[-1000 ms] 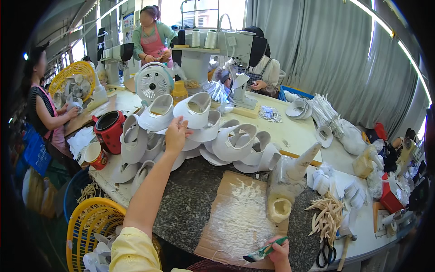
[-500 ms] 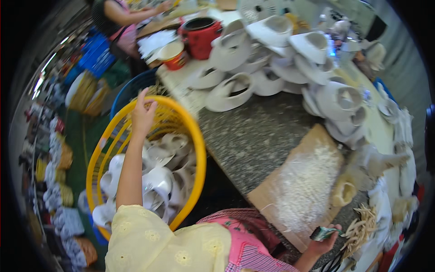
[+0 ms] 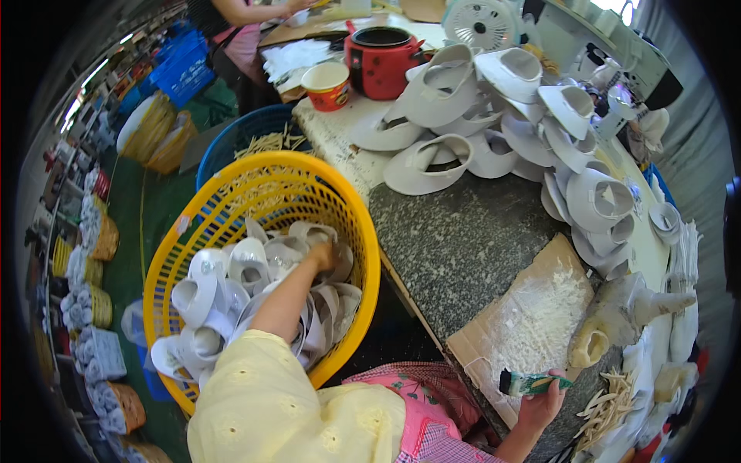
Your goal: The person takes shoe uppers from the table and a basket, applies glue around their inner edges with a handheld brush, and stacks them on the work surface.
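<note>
The work looks about partway along. A bent row of white cap shapes (image 3: 521, 143) sits on the bench (image 3: 440, 239), running from near its left end along the back edge of the dark top. Lots of white pieces (image 3: 248, 262) lie in the big yellow basket (image 3: 369, 231), just off the bench's front edge, so there looks to be plenty left. Which ones are all done is hard to say.

The left hand (image 3: 326, 255) is down in the basket, by the side nearest the bench, in among the white pieces. Its fingers are partly hidden, so nobody can tell how bent they are or if they hold a piece. The right hand (image 3: 546, 401) is curled around a green brush (image 3: 532, 383) over the near end of the cardboard (image 3: 482, 339), close to the bench's front edge. White stuff (image 3: 548, 328) is spread on the cardboard.

The brush lies nearly flat, its long way going side to side. Its dark end points left, out toward the front edge. The white pieces in the basket point every which way. On the bench, the cap shape nearest the front edge points its brim toward that edge, with its round hole tipped up.
</note>
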A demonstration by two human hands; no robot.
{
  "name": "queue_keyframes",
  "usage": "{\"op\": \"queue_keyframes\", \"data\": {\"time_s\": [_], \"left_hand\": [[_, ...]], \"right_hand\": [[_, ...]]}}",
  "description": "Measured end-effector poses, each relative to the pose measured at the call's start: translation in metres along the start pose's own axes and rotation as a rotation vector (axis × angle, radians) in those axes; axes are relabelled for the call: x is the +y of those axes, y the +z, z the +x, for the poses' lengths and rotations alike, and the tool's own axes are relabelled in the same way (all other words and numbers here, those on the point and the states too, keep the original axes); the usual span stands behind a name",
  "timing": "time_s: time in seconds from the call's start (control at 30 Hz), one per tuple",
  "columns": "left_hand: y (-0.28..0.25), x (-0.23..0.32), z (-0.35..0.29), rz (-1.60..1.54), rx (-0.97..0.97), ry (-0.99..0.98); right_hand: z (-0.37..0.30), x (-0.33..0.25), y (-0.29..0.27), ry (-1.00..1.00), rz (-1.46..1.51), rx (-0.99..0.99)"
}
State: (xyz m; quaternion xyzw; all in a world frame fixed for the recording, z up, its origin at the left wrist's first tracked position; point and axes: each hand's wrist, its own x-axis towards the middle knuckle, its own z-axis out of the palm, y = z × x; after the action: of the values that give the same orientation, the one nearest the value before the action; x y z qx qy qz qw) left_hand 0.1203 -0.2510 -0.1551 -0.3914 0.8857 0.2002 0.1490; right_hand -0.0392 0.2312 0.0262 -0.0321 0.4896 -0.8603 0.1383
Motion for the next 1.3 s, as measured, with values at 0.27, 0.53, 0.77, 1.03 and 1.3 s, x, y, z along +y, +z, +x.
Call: {"op": "queue_keyframes", "data": {"time_s": [0.27,0.53,0.77,1.03,1.3], "left_hand": [[-0.161,0.003,-0.085,-0.555,0.329,0.090],[-0.218,0.150,-0.138,-1.327,-0.061,1.280],[-0.169,0.284,-0.136,0.221,-0.035,1.416],[-0.131,0.307,-0.136,0.192,0.129,1.428],[-0.101,0.315,-0.129,0.141,0.232,1.476]], "right_hand": [[-0.003,-0.015,-0.032,0.013,0.035,0.086],[0.016,-0.030,-0.015,-0.144,-0.062,0.017],[0.016,-0.066,-0.045,-0.501,-0.486,0.460],[0.075,-0.086,-0.023,-0.658,-1.473,0.242],[0.040,-0.114,-0.076,-0.684,-0.912,0.203]]}}
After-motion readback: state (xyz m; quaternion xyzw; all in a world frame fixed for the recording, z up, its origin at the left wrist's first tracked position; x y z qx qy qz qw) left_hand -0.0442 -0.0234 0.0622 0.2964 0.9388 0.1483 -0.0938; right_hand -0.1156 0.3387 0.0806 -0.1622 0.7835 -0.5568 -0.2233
